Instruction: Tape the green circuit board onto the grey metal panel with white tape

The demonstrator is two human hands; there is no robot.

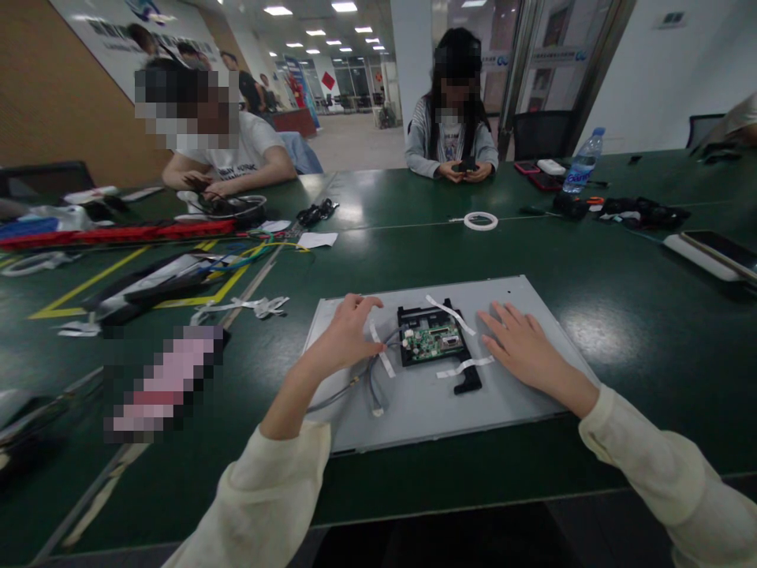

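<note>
A flat grey panel point(408, 422) lies on the green table in front of me. On it sits a black plastic frame point(467, 381) with a green circuit board point(429, 344) inside. White tape strips point(465, 367) lie across the frame and beside it. Grey cables point(337, 393) run from the board's left side over the panel. My left hand point(346, 335) hovers at those cables, thumb and fingers apart, with nothing visibly gripped. Flat on the panel's right part rests my right hand point(526, 343), fingers spread, to the right of the frame and holding nothing.
To the left lie a phone with a blurred screen point(169, 379), crumpled white strips point(260, 306) and a dark bundle with wires point(159, 280). A white tape roll point(481, 221) and a water bottle point(583, 162) stand farther back. Two people sit across the table.
</note>
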